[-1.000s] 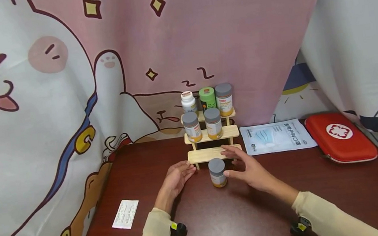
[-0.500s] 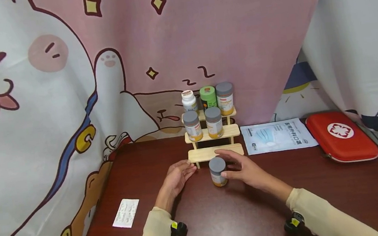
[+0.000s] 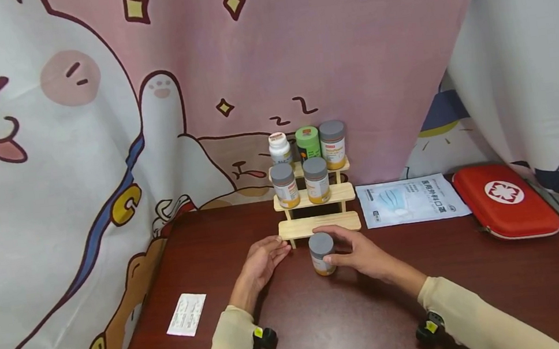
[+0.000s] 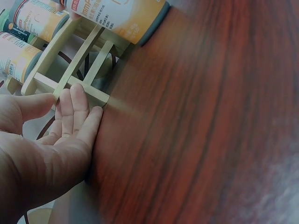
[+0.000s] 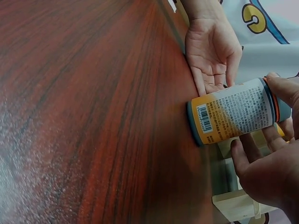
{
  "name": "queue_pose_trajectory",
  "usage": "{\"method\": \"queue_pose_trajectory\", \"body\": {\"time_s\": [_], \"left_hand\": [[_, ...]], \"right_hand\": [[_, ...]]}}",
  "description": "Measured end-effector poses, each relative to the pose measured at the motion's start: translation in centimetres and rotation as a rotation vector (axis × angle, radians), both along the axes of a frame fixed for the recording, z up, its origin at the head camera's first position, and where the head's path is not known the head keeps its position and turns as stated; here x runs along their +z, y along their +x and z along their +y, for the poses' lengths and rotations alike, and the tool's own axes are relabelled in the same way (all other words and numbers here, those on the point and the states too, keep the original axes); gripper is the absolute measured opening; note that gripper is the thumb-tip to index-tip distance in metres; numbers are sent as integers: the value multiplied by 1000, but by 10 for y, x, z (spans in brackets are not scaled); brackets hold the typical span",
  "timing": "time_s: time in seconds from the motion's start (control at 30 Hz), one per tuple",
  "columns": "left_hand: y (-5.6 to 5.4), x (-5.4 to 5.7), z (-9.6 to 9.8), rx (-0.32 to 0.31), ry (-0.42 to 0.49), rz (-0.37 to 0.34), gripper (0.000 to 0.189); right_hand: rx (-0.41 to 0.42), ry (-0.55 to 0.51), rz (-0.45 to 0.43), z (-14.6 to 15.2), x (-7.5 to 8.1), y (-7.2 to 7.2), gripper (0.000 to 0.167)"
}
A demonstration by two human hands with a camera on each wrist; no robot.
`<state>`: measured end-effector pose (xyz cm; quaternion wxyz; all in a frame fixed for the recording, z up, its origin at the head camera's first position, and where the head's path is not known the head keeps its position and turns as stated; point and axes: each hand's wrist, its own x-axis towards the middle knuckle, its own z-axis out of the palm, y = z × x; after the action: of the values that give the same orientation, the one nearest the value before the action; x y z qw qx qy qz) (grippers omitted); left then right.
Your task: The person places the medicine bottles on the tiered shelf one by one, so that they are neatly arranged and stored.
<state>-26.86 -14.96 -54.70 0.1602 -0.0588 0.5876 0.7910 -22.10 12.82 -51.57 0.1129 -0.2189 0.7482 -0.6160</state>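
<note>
A wooden three-tier stand (image 3: 296, 229) stands at the back of the table. My left hand (image 3: 259, 265) is at the left end of its lowest shelf. In the left wrist view the thumb and straight fingertips (image 4: 79, 93) pinch the corner by the leg. My right hand (image 3: 368, 254) holds a grey-lidded supplement jar (image 5: 233, 114) with a white and orange label, thumb near the lid and fingers on the opposite side. The jar appears upright on the table in front of the lowest shelf. Part of its label is hidden by the thumb in the head view.
Two similar jars (image 3: 317, 184) occupy the middle shelf. On the top shelf are a white bottle (image 3: 279, 150), a green jar (image 3: 308, 143) and another grey-lidded jar (image 3: 334, 147). A mask packet (image 3: 410, 200) and red zip case (image 3: 505, 199) lie right; a white slip (image 3: 187, 314) lies left.
My right hand has moved left and closed in on the jar, its fingers coming down from the lowest shelf to behind it. The left hand and stand have stayed in place.
</note>
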Motion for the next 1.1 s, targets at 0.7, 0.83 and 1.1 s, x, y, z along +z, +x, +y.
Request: {"method": "queue_pose_trajectory", "body": {"time_s": [0.7, 0.83, 1.1], "left_hand": [[0, 1, -2, -37, 4, 40, 9], [1, 4, -2, -41, 7, 51, 9], [2, 4, -3, -42, 20, 43, 8]], "right_hand": [[-33, 15, 56, 8, 14, 1, 58], [-85, 13, 18, 16, 30, -4, 60], [-159, -15, 10, 27, 53, -12, 60]]}}
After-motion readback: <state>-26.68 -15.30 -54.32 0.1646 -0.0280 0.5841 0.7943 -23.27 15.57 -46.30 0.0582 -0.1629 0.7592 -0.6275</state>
